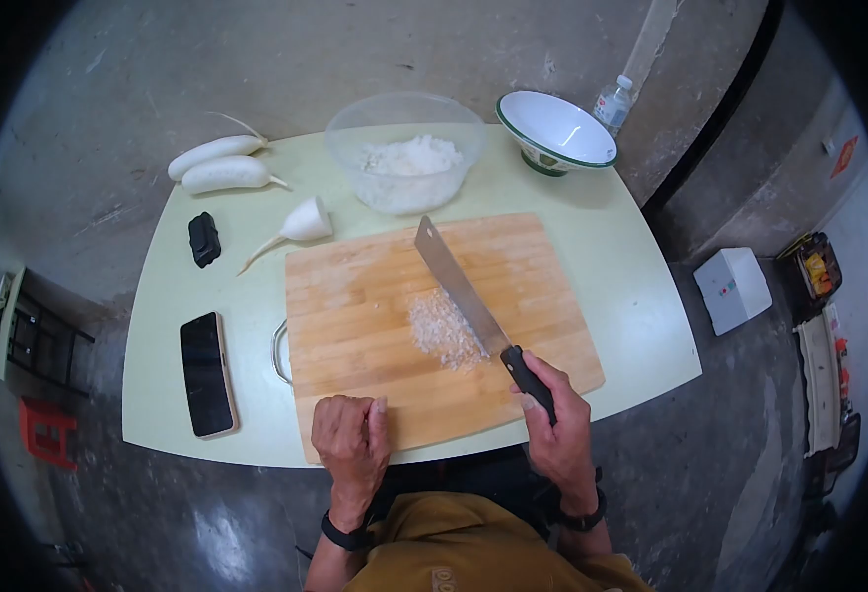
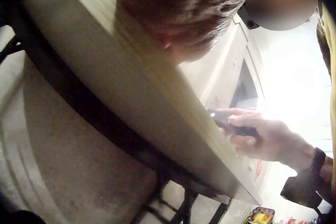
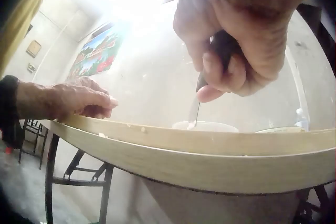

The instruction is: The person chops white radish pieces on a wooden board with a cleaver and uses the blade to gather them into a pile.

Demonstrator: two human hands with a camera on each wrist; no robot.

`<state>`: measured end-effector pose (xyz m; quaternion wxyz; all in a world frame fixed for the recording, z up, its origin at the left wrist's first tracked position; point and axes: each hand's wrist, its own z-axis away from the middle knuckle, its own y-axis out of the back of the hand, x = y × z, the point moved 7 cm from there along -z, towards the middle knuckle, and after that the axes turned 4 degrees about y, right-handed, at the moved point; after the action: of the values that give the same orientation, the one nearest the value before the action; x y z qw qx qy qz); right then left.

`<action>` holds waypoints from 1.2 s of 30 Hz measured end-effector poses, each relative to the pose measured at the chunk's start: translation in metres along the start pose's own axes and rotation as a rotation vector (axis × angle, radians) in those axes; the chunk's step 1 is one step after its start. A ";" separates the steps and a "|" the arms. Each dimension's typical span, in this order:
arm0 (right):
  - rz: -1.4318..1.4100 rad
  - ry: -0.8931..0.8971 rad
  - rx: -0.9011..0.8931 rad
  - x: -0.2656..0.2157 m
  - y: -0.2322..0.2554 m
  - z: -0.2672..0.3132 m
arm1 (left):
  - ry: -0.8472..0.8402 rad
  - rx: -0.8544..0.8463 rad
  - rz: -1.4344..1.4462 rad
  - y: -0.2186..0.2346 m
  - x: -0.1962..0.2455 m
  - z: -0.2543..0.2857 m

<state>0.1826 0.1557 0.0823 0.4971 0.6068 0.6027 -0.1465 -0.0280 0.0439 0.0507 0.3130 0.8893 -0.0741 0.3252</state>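
On the wooden cutting board (image 1: 355, 296) lies a patch of finely chopped white bits (image 1: 439, 331). My right hand (image 1: 560, 429) grips the black handle of a cleaver, its blade (image 1: 454, 281) slanting up and left along the right side of the bits. The right wrist view shows the right hand's fingers (image 3: 226, 74) curled round the handle. My left hand (image 1: 352, 439) rests at the board's near left edge with its fingers curled, holding nothing visible; the right wrist view also shows this left hand (image 3: 79, 99). The left wrist view shows part of its skin (image 2: 184, 14) near the edge.
Behind the board are a clear plastic bowl (image 1: 404, 192) of white shreds, a white bowl with green rim (image 1: 557, 128) and a bottle (image 1: 613, 104). At left are two white radishes (image 1: 225, 175), a cut radish piece (image 1: 306, 220), a black object (image 1: 204, 240) and a phone (image 1: 208, 375).
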 end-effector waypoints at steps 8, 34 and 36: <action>0.009 -0.053 -0.063 0.003 -0.002 0.000 | 0.007 -0.020 -0.006 -0.001 -0.001 0.001; 0.016 0.000 -0.102 -0.004 -0.007 0.000 | -0.011 -0.005 0.008 0.000 0.000 -0.001; 0.006 0.019 -0.093 -0.009 -0.008 0.000 | -0.008 0.001 0.005 0.000 0.000 0.000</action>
<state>0.1739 0.1487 0.0857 0.5197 0.5862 0.6116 -0.1111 -0.0279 0.0441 0.0505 0.3116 0.8905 -0.0773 0.3223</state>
